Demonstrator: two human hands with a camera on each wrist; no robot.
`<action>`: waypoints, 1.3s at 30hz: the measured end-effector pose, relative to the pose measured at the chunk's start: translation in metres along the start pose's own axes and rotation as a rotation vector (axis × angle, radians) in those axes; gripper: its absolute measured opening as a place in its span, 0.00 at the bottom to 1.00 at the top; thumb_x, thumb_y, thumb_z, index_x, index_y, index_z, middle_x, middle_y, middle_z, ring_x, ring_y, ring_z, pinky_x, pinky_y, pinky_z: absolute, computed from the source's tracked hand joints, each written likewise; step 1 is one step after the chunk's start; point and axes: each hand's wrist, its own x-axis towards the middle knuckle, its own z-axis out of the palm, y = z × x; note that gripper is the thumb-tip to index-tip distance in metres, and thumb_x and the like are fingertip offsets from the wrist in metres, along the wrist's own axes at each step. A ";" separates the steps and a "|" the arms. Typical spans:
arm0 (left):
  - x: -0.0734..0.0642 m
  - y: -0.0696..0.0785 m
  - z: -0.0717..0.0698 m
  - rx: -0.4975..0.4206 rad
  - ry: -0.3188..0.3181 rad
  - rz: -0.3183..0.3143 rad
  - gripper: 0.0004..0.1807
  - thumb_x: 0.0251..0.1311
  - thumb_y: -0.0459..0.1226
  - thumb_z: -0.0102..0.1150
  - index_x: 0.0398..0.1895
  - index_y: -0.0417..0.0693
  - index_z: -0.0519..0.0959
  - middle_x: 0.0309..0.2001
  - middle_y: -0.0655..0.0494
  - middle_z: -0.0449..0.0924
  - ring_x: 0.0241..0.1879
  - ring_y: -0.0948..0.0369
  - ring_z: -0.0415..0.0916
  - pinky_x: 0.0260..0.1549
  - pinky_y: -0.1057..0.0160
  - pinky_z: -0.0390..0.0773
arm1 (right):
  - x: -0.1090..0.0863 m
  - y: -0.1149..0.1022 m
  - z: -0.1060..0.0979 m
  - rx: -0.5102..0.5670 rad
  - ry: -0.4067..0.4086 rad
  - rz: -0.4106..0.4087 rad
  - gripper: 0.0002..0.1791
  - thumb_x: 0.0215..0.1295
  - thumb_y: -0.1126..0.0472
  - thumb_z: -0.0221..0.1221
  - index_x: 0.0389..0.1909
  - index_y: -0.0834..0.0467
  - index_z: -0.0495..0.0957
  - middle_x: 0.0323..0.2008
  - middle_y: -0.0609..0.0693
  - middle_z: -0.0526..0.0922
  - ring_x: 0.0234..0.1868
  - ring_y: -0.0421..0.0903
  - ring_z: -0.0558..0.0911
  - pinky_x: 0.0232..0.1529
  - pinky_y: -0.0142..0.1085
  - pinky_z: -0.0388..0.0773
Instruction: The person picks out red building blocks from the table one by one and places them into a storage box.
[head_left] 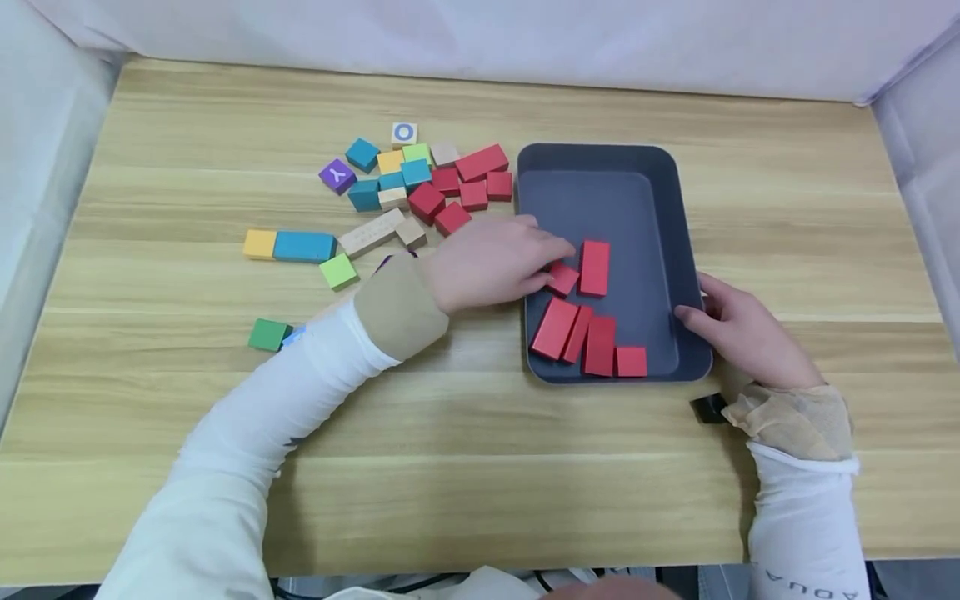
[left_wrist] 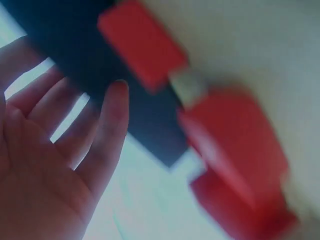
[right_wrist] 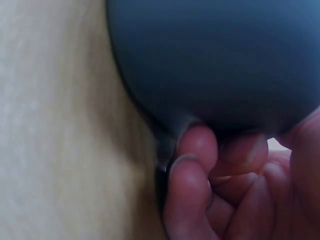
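My left hand (head_left: 495, 260) reaches over the left rim of a dark grey tray (head_left: 652, 250), its fingertips beside a small red block (head_left: 562, 279). In the left wrist view the fingers of that hand (left_wrist: 55, 135) are spread and loosely bent, with nothing seen between them. Several other red blocks (head_left: 595, 268) lie in the tray's lower left part. My right hand (head_left: 757, 333) grips the tray's right side near the lower corner, thumb over the rim. In the right wrist view its curled fingers (right_wrist: 190, 195) press against the tray's outer wall.
Left of the tray lies a loose group of blocks: red blocks (head_left: 474, 195), blue blocks (head_left: 303, 247), a purple letter block (head_left: 337, 177), a plain wooden block (head_left: 372, 233) and a green block (head_left: 270, 334). A small black object (head_left: 708, 408) sits near my right wrist. White walls (head_left: 480, 42) border the table.
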 end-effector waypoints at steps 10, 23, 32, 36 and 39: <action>-0.024 -0.023 -0.035 0.006 0.043 -0.136 0.18 0.58 0.44 0.51 0.51 0.51 0.73 0.49 0.55 0.71 0.46 0.60 0.69 0.42 0.62 0.71 | -0.003 0.003 -0.002 -0.016 0.023 -0.009 0.28 0.64 0.48 0.48 0.65 0.48 0.57 0.41 0.58 0.78 0.35 0.42 0.78 0.33 0.26 0.72; -0.021 -0.010 -0.012 0.042 -0.220 -0.184 0.26 0.48 0.52 0.59 0.50 0.54 0.72 0.38 0.57 0.70 0.36 0.61 0.67 0.30 0.61 0.71 | -0.003 0.003 0.000 0.004 0.022 -0.011 0.29 0.64 0.51 0.49 0.66 0.48 0.56 0.42 0.59 0.78 0.34 0.36 0.78 0.32 0.25 0.72; -0.020 -0.012 0.003 0.018 -0.148 -0.180 0.21 0.50 0.46 0.59 0.48 0.52 0.71 0.33 0.56 0.67 0.30 0.61 0.67 0.24 0.62 0.70 | -0.001 -0.002 -0.002 -0.010 0.018 -0.016 0.28 0.64 0.50 0.49 0.64 0.50 0.57 0.43 0.58 0.78 0.35 0.35 0.78 0.33 0.24 0.71; -0.020 -0.016 0.003 -0.033 -0.175 -0.169 0.19 0.49 0.45 0.60 0.46 0.53 0.71 0.34 0.56 0.66 0.30 0.62 0.67 0.25 0.63 0.69 | -0.001 -0.002 0.000 0.010 0.008 -0.011 0.28 0.64 0.50 0.49 0.65 0.50 0.57 0.42 0.59 0.79 0.35 0.36 0.79 0.32 0.26 0.73; -0.021 -0.018 0.001 -0.069 -0.168 -0.174 0.16 0.48 0.44 0.60 0.41 0.55 0.71 0.34 0.57 0.65 0.30 0.62 0.66 0.25 0.63 0.68 | -0.001 -0.001 0.002 0.009 0.013 -0.011 0.28 0.64 0.50 0.49 0.65 0.49 0.57 0.42 0.59 0.79 0.35 0.36 0.79 0.33 0.25 0.73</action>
